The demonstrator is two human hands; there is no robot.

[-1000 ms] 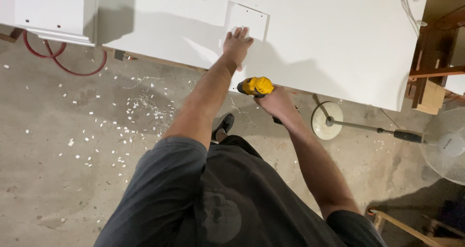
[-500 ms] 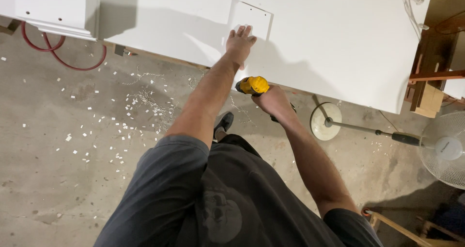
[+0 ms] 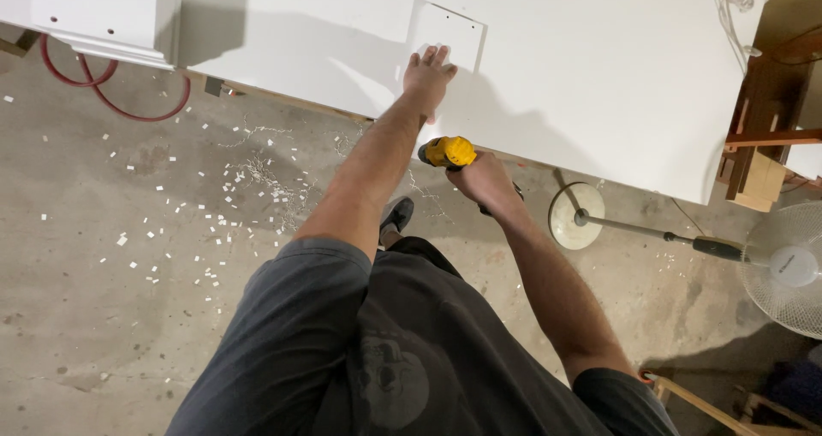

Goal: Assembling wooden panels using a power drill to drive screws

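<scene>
My left hand [image 3: 425, 75] lies flat, fingers apart, on a large white panel [image 3: 599, 85], its fingertips touching the lower edge of a small white rectangular plate [image 3: 447, 30] set on the panel. My right hand [image 3: 485, 182] grips a yellow and black power drill [image 3: 449, 152] just below the panel's near edge, with its nose pointing left toward my left forearm. The drill's bit is hidden behind that forearm.
A white cabinet piece [image 3: 94, 12] with a red hose [image 3: 107, 102] under it is at the upper left. White chips [image 3: 223, 205] litter the concrete floor. A fallen pedestal fan [image 3: 792, 269] with a round base [image 3: 575, 215] lies at right, near wooden frames [image 3: 758, 154].
My left hand stays flat on the panel by the small plate. My right hand has kept the drill close under the panel's edge, with hardly any shift.
</scene>
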